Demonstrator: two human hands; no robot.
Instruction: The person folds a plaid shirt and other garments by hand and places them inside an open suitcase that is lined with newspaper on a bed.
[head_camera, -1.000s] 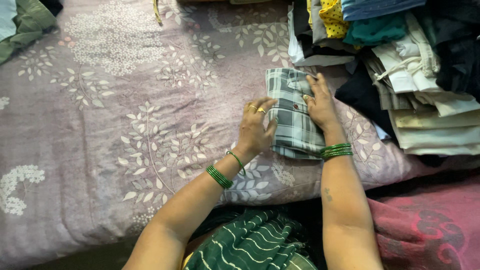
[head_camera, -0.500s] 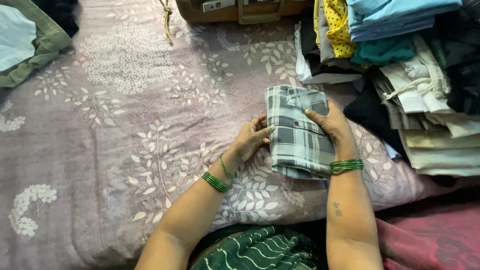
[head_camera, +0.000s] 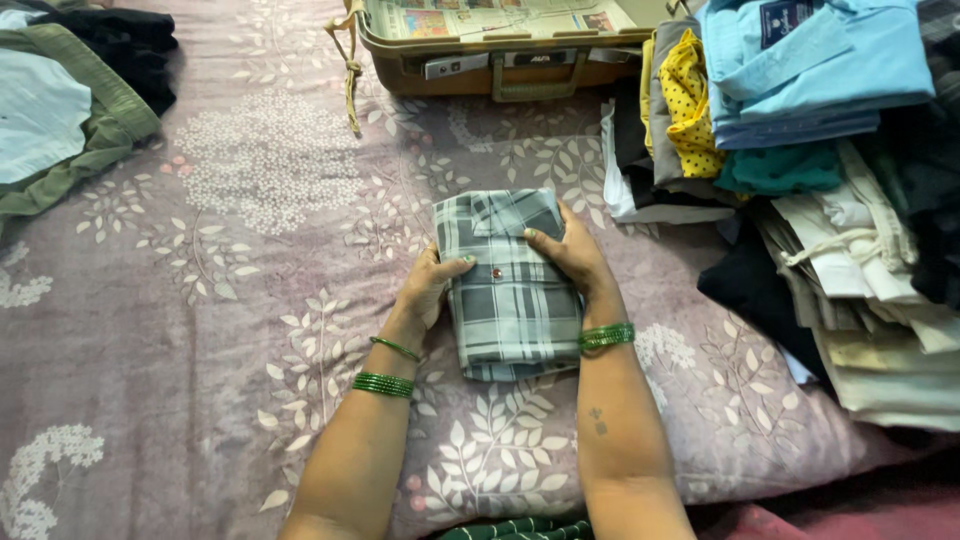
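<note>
Two hands grip one folded shirt between them. The left hand (head_camera: 428, 287) closes on the left edge of the folded plaid shirt (head_camera: 510, 290), thumb laid over the top cloth, while the right hand (head_camera: 567, 252) clasps the right edge near the collar, fingers curled over the fabric. The shirt, grey-green with pale checks and a small dark button showing on its front, sits in the middle of the bed, on or just above the mauve bedspread (head_camera: 230, 260) printed with pale leaves; whether it is lifted clear of the spread cannot be told. Green bangles ring both wrists.

At the far edge lies an open brown suitcase (head_camera: 500, 55), its floor lined with printed paper. To the right stands a stack of folded clothes (head_camera: 830, 180), a light blue shirt on top, a yellow dotted piece and a teal one below it, pale trousers lower down. At the far left lies a loose heap of green and pale garments (head_camera: 60, 110).

Judging by the grip, the folding looks finished and the step in hand is carrying the bundle as one piece. Any move from here calls for even pressure from both sides, so the folds do not slip open, and a flat landing.
</note>
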